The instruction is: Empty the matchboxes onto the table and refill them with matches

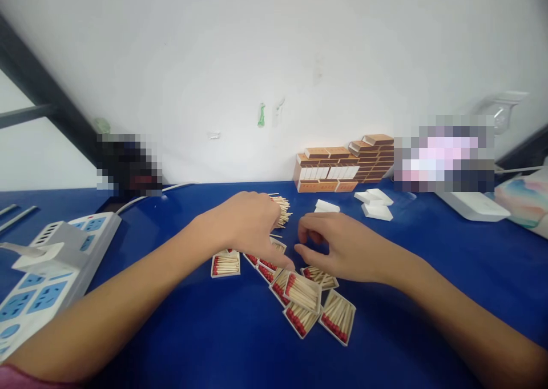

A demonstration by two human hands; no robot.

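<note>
My left hand (250, 223) reaches across the blue table (214, 332) with its fingers curled round a bunch of loose matches (282, 209) whose ends stick out to the right. My right hand (338, 246) hovers beside it, fingers bent into a pinch, with whatever it holds hidden. Both hands sit above several open white trays filled with red-tipped matches (302, 292), one more filled tray (225, 264) lying to the left.
A stack of brown matchbox sleeves (342, 163) stands against the white wall, with empty white trays (377, 203) in front. A white and blue power strip (47, 263) lies at the left edge. A white box (473, 205) and a pastel object (524, 203) are at the right.
</note>
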